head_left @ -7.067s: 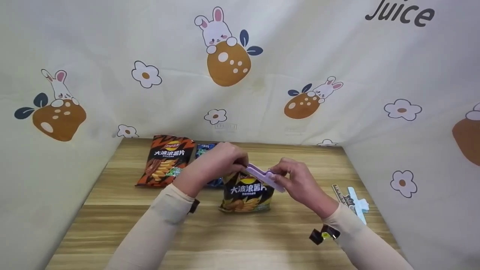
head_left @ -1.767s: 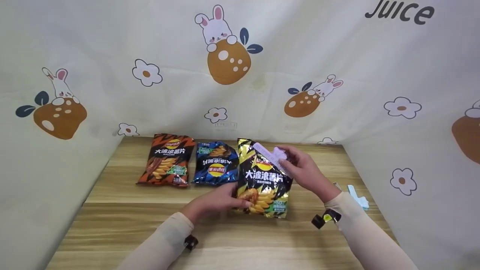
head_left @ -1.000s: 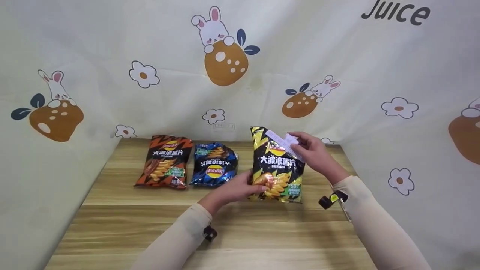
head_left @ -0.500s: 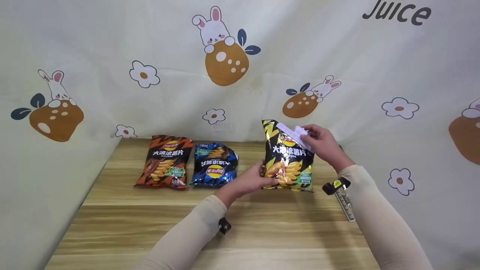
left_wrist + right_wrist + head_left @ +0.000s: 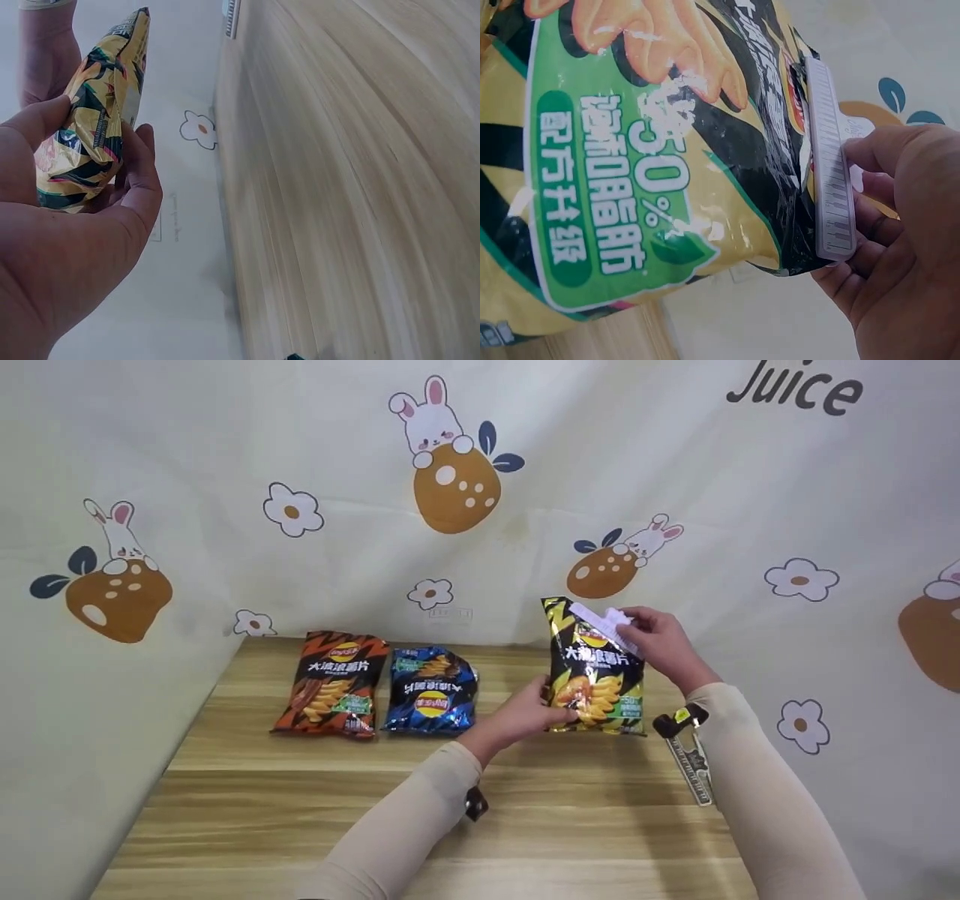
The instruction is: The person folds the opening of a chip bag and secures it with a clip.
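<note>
A black-and-yellow bag of chips (image 5: 596,690) is held upright above the table's back right, clear of the wood in the left wrist view. My left hand (image 5: 521,712) grips its lower left side, thumb on the front and fingers behind. Across the bag's top corner sits a slanted pale purple sealing clip (image 5: 592,620). My right hand (image 5: 664,641) pinches this clip by its handle. In the right wrist view the clip's ruler-marked bar (image 5: 829,157) lies along the folded top of the bag, with the thumb on the handle.
On the wooden table (image 5: 300,825), an orange-and-black chip bag (image 5: 334,690) lies at the back left beside a blue chip bag (image 5: 433,697), printed upside down. A clear ruler-marked clip (image 5: 688,769) lies by my right forearm. Printed cloth walls (image 5: 337,570) enclose the back and sides.
The bag, lower and near the middle seven seconds ago with both hands at its top, has moved right and back with both hands. My left hand has shifted to its lower side.
</note>
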A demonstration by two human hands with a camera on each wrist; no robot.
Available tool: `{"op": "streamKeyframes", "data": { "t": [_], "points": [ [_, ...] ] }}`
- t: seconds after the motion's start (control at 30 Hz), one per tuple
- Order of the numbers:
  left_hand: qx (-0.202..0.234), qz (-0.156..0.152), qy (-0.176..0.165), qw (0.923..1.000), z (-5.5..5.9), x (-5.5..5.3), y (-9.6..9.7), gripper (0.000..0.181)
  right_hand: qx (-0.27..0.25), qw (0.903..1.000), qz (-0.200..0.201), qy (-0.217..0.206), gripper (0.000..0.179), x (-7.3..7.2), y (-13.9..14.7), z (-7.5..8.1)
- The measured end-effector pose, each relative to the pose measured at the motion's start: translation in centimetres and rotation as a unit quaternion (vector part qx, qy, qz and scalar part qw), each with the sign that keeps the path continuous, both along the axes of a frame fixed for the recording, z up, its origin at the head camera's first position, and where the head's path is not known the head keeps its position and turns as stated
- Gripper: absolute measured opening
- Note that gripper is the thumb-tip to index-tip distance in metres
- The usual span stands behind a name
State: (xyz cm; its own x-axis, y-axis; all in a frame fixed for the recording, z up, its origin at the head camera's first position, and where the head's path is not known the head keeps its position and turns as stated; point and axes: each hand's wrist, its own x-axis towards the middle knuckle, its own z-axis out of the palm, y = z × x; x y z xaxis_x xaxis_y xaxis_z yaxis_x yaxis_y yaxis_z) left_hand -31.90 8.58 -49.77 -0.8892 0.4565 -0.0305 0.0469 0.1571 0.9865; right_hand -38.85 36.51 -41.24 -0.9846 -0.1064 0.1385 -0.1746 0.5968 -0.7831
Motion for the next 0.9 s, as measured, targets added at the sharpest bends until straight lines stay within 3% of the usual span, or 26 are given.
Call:
{"op": "streamKeyframes", "data": {
  "t": [0.37,0.67,0.9],
  "points": [
    [0.039,0.019,0.007,0.9991,0.0,-0.7,2.8,0.067,0.002,0.9996,-0.026,-0.010,0.052,-1.4,1.7,-0.4],
    [0.072,0.026,-0.031,0.9966,0.3,-0.7,4.1,0.079,0.001,0.9976,-0.052,-0.046,0.056,-2.3,2.6,-0.9],
    [0.064,0.020,-0.017,0.9976,-0.1,-0.6,5.1,0.085,-0.011,0.9959,-0.064,-0.062,0.055,-2.8,3.2,-2.2]
  ]
}}
